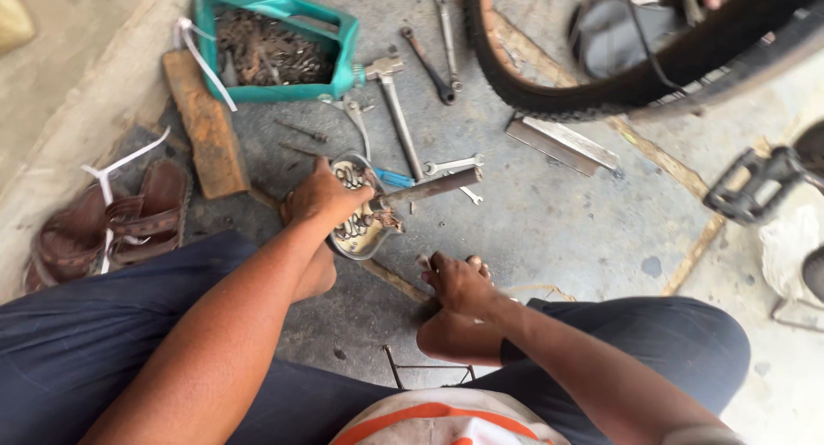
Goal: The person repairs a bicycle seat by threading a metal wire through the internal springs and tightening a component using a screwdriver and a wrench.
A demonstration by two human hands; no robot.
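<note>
**Metal rod held over a dish of small parts**

Rod (427, 189) of grey metal lies near the middle of the frame, pointing up and to the right, one end gripped in the left hand (319, 196). It looks stiff and fairly heavy for its length, a plain round bar with a dull, grimy surface, so it may be greasy and slip in a loose grip. The safest hold is probably close to the near end, as now, with the fingers wrapped fully round it.

Under that hand sits a round metal dish (359, 230) of small dark parts on the concrete floor (558, 230). The right hand (457, 284), lower centre, is closed around something small that I cannot make out.

A teal tub (273, 46) of scrap hardware sits upper left, with wrenches (429, 59) beside it.
</note>
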